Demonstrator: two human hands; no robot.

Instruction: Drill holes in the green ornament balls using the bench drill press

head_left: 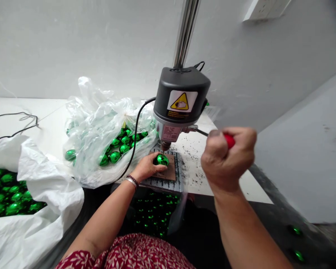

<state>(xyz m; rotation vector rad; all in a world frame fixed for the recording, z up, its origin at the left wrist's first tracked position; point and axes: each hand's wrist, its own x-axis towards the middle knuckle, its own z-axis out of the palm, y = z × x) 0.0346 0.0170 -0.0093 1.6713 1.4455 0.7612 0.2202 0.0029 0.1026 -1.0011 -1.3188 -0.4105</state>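
Left hand (pixel 151 164) curled round a shiny green ball (pixel 162 160) under the drill press (pixel 182 95), near the table's (pixel 226 175) front edge, right hand (pixel 229 158) closed on the red-knobbed lever (pixel 229 141)

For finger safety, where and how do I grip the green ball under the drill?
Probably pinch the green ball by its near and far sides, from the left, like your left hand: it's round, and the drill chuck stands over its top.
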